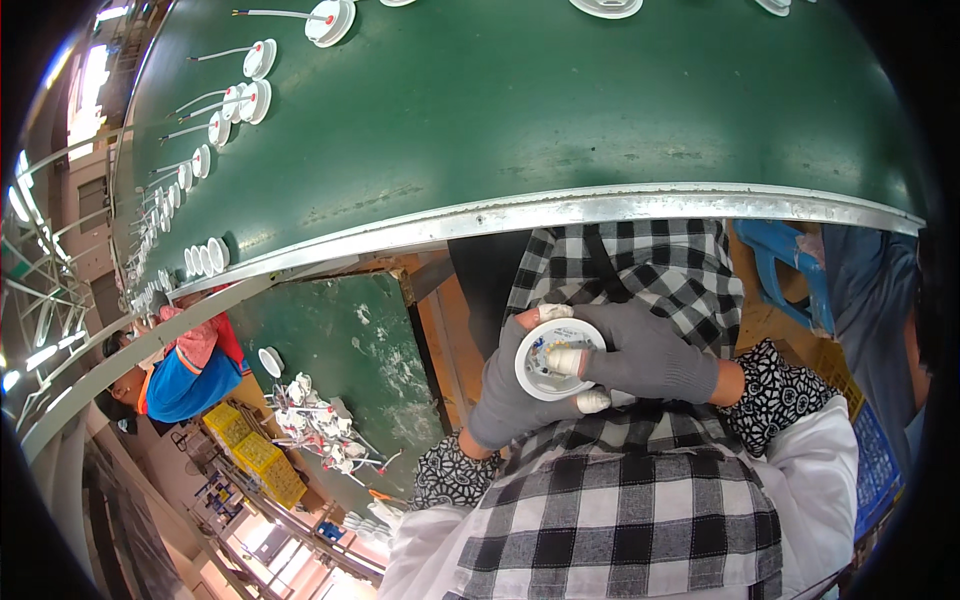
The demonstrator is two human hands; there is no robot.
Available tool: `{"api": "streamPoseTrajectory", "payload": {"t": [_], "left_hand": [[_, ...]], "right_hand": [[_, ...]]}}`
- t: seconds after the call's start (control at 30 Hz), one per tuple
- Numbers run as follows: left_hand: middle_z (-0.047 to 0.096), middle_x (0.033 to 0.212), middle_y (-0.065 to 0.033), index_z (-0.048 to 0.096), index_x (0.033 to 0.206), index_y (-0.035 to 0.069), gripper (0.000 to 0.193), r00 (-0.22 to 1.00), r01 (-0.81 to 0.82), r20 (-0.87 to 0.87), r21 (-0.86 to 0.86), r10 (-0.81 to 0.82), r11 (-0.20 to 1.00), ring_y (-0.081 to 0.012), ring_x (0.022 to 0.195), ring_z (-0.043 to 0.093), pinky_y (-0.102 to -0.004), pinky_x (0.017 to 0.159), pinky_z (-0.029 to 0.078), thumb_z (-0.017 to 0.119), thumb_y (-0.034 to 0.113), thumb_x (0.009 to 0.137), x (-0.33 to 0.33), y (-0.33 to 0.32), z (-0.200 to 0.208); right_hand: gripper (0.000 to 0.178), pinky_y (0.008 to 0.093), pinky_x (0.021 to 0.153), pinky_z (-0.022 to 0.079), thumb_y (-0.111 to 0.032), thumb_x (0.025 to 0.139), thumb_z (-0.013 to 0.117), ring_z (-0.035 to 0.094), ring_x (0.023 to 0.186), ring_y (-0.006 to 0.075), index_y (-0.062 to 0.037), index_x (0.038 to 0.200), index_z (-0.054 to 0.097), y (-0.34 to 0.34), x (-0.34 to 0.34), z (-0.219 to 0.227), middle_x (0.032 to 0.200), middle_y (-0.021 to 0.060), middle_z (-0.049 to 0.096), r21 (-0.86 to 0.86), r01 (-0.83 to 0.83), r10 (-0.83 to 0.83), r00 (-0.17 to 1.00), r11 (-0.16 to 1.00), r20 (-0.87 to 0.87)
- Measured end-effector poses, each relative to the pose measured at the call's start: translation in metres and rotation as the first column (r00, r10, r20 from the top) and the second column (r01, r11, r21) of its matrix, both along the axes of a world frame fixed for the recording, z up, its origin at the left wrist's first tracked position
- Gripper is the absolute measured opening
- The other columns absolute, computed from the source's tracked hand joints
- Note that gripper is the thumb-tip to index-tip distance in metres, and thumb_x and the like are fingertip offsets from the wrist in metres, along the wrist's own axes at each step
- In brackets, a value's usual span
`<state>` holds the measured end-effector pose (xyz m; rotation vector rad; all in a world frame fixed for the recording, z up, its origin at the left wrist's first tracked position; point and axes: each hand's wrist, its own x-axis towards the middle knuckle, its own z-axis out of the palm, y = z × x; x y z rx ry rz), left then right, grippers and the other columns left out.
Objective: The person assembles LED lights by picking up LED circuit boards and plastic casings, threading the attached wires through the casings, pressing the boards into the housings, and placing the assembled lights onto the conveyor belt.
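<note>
A round white lamp housing [538, 348], shaped like a shallow cup, is held at my lap with its open side up. Small specks show inside it, too small to make out. My left hand [503, 392], in a grey fingerless glove, wraps around the housing from the left and below. My right hand [650, 352], in the same kind of glove, grips it from the right. One of its fingertips, wrapped in white tape, reaches over the rim into the cup. White tape also covers other fingertips.
A green work table [560, 120] with a metal edge [500, 213] lies ahead, carrying several white round lamps [258, 100] with wires. On a lower green board [370, 340] at left is a pile of white wired parts [315, 425]. A person in blue and red [190, 375] works at far left; a blue stool [785, 265] stands right.
</note>
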<state>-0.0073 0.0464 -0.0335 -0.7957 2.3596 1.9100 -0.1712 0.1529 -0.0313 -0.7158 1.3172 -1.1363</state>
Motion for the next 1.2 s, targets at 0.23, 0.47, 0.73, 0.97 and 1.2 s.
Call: {"api": "streamPoseTrajectory", "payload": {"t": [0.23, 0.47, 0.73, 0.97, 1.2], "left_hand": [[0.056, 0.115, -0.0121, 0.04, 0.126, 0.002, 0.088, 1.0, 0.021, -0.003, -0.039, -0.021, 0.999, -0.0196, 0.103, 0.061, -0.0326, 0.087, 0.053, 0.092, 0.026, 0.059, -0.014, 0.0, 0.001], [0.048, 0.118, -0.0151, 0.032, 0.13, 0.002, 0.096, 0.989, 0.068, -0.099, -0.329, -0.106, 0.942, -0.0266, 0.112, 0.056, -0.0385, 0.094, 0.048, 0.092, 0.029, 0.06, -0.03, -0.027, 0.026], [0.042, 0.115, -0.012, 0.039, 0.124, 0.0, 0.056, 0.827, -0.554, -0.328, -0.335, 0.457, 0.762, -0.0217, 0.108, 0.047, -0.0346, 0.095, 0.041, 0.071, 0.015, 0.081, -0.019, -0.047, 0.029], [0.05, 0.113, -0.0153, 0.05, 0.117, 0.002, 0.042, 0.769, -0.639, -0.374, -0.492, 0.519, 0.592, -0.0279, 0.11, 0.049, -0.0358, 0.097, 0.039, 0.07, 0.014, 0.082, 0.036, -0.065, 0.041], [0.051, 0.116, -0.0171, 0.047, 0.127, 0.011, 0.061, 0.542, -0.197, -0.128, -0.98, 0.83, -0.023, -0.0366, 0.105, 0.05, -0.0458, 0.092, 0.04, 0.067, 0.033, 0.074, 0.249, -0.226, 0.048]], "right_hand": [[0.043, 0.0318, 0.077, 0.053, -0.03, 0.081, 0.066, 0.069, 0.083, 0.0226, -0.0005, 0.112, 0.063, -0.001, 0.0, -0.002, 0.094, 0.0158, 0.07, 0.119, 0.032, -0.027, 0.999, 0.992, -0.047], [0.042, 0.0244, 0.065, 0.053, -0.019, 0.084, 0.062, 0.062, 0.066, 0.0073, -0.0033, 0.122, 0.059, -0.02, -0.051, 0.03, 0.089, 0.0069, 0.066, 0.071, -0.201, 0.189, 0.97, 0.977, 0.153], [0.037, 0.0407, 0.067, 0.046, -0.003, 0.063, 0.065, 0.056, 0.083, 0.0307, -0.0085, 0.099, 0.062, -0.074, -0.121, 0.025, 0.088, 0.0109, 0.055, -0.296, -0.273, -0.319, -0.043, 0.915, -0.947], [0.053, 0.0453, 0.099, 0.04, -0.001, 0.082, 0.051, 0.052, 0.111, 0.0381, -0.009, 0.135, 0.046, -0.151, -0.206, -0.051, 0.113, 0.0205, 0.057, -0.101, -0.042, -0.108, -0.263, 0.994, -0.959], [0.05, 0.0406, 0.083, 0.044, 0.002, 0.083, 0.055, 0.055, 0.095, 0.0309, -0.0075, 0.132, 0.047, -0.141, -0.124, 0.011, 0.117, 0.0157, 0.053, -0.322, -0.154, -0.276, 0.261, 0.934, -0.925]]}}
